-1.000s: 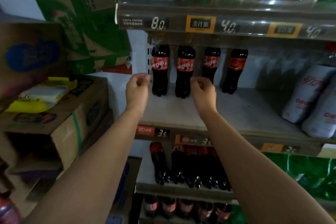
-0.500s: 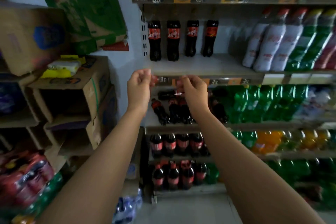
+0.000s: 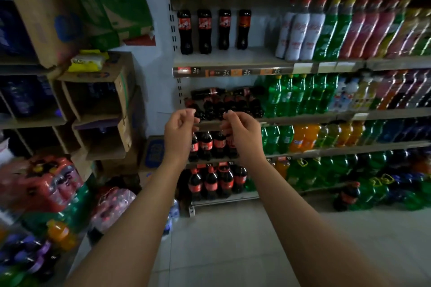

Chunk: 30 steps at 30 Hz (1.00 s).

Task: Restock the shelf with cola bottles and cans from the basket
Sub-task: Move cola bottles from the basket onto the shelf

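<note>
Several small cola bottles (image 3: 205, 30) with red labels stand in a row at the back of a pale shelf (image 3: 233, 63), whose front is bare. Below it more cola bottles (image 3: 224, 105) lie stacked, and others (image 3: 210, 144) stand on lower shelves. My left hand (image 3: 178, 134) and my right hand (image 3: 242, 135) hang in the air in front of the lower shelves, fingers loosely curled, holding nothing. No basket is in view.
White, green and pink bottles (image 3: 326, 32) fill the shelf to the right of the colas. Cardboard boxes (image 3: 98, 91) are stacked on the left, with shrink-wrapped drink packs (image 3: 53, 184) below them. A grey tiled floor (image 3: 224, 240) lies under my arms.
Both hands have drawn back and down from the shelf with the standing colas. The view has pulled away, so more shelves and the floor show.
</note>
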{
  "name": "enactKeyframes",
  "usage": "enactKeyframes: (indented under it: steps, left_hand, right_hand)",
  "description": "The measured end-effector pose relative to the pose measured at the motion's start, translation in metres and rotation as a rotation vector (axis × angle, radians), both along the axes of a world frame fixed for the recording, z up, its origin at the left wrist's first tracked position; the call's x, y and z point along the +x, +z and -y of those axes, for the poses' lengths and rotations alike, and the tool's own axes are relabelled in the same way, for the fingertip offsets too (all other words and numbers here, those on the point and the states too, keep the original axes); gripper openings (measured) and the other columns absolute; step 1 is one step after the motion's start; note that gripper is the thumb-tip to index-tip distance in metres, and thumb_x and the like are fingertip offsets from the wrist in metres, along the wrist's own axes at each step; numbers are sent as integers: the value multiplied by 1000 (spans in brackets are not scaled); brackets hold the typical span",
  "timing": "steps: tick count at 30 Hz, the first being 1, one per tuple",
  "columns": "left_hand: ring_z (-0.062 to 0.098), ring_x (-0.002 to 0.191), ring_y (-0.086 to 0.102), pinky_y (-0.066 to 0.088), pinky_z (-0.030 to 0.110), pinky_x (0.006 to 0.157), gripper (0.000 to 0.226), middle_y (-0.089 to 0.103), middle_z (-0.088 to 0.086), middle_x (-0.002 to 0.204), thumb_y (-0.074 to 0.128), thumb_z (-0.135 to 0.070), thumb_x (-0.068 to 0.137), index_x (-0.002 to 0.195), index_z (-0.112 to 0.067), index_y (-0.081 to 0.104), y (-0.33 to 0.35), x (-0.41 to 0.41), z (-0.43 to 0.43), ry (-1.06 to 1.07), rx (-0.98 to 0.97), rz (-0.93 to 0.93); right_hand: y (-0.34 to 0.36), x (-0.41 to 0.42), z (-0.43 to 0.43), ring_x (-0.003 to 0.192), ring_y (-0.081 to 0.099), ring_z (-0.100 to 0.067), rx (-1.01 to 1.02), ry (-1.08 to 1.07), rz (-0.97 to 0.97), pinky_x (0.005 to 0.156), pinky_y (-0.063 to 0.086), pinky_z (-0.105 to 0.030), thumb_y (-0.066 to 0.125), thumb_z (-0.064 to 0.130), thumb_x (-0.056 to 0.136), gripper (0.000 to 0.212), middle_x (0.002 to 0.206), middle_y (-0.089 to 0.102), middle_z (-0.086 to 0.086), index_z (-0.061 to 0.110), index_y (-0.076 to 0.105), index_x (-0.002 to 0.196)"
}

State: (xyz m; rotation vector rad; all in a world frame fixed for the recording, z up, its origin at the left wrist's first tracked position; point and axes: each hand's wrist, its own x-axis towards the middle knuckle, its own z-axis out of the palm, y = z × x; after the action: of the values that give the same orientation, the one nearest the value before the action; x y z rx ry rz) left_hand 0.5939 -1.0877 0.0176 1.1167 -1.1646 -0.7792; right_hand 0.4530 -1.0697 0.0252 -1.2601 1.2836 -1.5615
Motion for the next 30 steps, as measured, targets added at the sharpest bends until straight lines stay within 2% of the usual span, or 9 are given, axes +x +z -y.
enactKeyframes:
  steps: [4,8,11,13,16,21,25,30]
  left_hand:
    - [2,69,59,48,22,66,16,65,-8,81,51,-28,98,88,-21,61,-13,-17,-67,-8,3,4]
    - [10,71,59,46,25,65,15,65,-5,80,51,-28,98,89,-25,62,-31,-35,-151,-4,45,-20]
    - [8,70,58,46,22,64,15,65,-4,80,50,-26,99,89,-26,61,-36,-49,-212,6,63,-1]
    - [8,68,57,47,16,57,15,63,-2,81,49,-24,100,92,-21,61,-38,-59,-254,-13,68,17]
    - [11,69,56,45,12,51,17,62,3,84,48,-23,100,102,-11,61,-42,-67,-309,-37,91,0]
    - [11,71,57,46,12,53,20,63,3,87,47,-21,100,108,-8,60,-37,-70,-386,-63,92,15]
    - [13,77,59,51,25,67,19,65,1,88,47,-26,100,104,-14,61,-36,-74,-456,-111,74,28]
    - [10,74,58,47,14,60,17,64,1,84,48,-23,100,102,-12,61,-45,-85,-549,-206,74,-10]
  right_hand:
    - [-10,-18,-72,70,62,-20,-2,13,24,69,52,-38,54,27,97,21,71,69,0,14,69,89]
    - [-23,-36,-159,66,62,-15,22,31,59,62,51,-30,54,24,97,22,72,68,-3,11,68,88]
    - [-30,-45,-217,67,62,-16,41,36,62,61,49,-27,54,24,98,22,74,68,-6,11,68,87]
    - [-34,-49,-256,67,62,-17,59,39,79,61,49,-28,53,25,98,23,74,68,-6,10,68,91]
    - [-37,-51,-311,65,62,-14,65,50,109,56,49,-22,52,24,99,23,74,67,-5,11,68,90]
    - [-37,-51,-393,63,61,-13,66,33,131,56,49,-22,52,22,99,22,71,66,-4,11,67,87]
    - [-43,-51,-466,62,62,-9,55,7,110,56,49,-20,51,24,99,23,70,66,-1,11,68,90]
    - [-49,-56,-569,62,61,-9,38,-82,124,56,49,-20,50,23,100,24,70,65,-2,11,68,88]
